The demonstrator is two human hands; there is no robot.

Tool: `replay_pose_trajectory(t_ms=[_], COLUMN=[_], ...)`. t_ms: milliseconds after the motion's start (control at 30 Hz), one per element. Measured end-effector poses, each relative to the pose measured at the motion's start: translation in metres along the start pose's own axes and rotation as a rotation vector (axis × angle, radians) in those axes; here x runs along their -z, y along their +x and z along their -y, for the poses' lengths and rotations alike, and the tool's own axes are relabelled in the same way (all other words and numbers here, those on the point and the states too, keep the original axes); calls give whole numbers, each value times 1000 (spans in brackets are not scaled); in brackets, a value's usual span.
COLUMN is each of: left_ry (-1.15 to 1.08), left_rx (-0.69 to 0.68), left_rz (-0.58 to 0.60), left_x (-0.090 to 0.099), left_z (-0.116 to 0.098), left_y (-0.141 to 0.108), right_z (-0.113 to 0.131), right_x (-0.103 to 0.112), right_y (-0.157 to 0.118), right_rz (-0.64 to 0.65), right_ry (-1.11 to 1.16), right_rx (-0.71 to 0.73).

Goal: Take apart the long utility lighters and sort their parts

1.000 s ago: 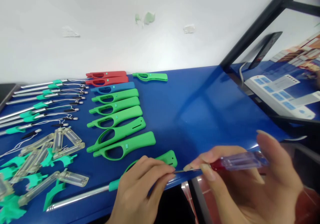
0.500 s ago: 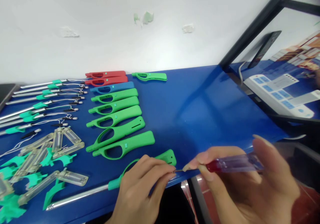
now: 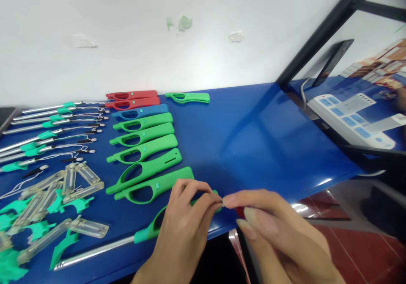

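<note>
At the table's front edge lies a green lighter with a long metal tube [image 3: 98, 252], its handle partly under my left hand [image 3: 190, 220]. The thumb and fingers of that hand are pinched together above the handle's end; whatever is between them is too small to make out. My right hand [image 3: 279, 229] is closed around a screwdriver [image 3: 240, 211], of which only a bit of red shows between the fingers. Its fingertips meet those of my left hand. Beyond them lies a row of green handle shells [image 3: 176, 177].
Red shells [image 3: 142, 94], a blue shell [image 3: 152, 110] and a single green shell [image 3: 198, 97] lie farther back. Left are metal tubes with wires [image 3: 28, 142], clear fuel tanks [image 3: 91, 227] and turquoise pieces [image 3: 65, 244]. A white power strip [image 3: 349, 121] lies right, past a black post [image 3: 304, 51].
My right hand has shifted left and closed over the screwdriver, so its clear handle is now hidden. The left hand's knuckles have risen and its fingertips moved slightly up.
</note>
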State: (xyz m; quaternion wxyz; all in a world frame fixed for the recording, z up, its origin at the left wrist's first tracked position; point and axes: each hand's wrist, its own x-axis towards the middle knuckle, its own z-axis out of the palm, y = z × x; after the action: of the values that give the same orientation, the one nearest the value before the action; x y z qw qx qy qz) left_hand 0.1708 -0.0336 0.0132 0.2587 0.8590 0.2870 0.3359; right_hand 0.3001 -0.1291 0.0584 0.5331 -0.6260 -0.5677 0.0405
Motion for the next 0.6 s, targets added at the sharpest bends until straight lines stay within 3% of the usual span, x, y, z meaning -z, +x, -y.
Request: replay_pose_trajectory(t_ms=[300,500,600], left_ry=[30,81,88], left_rx=[8,37,45], left_rz=[57,102,141], left_x=[3,-1,-1], left_z=[-2,-2,-2], left_y=[2,-2,-3], right_z=[-14,-27,-30], right_x=[-2,6,1], right_y=[-1,12,16], right_rz=[-13,137,73], right_ry=[-42,120,118], right_rx=[47,179,191])
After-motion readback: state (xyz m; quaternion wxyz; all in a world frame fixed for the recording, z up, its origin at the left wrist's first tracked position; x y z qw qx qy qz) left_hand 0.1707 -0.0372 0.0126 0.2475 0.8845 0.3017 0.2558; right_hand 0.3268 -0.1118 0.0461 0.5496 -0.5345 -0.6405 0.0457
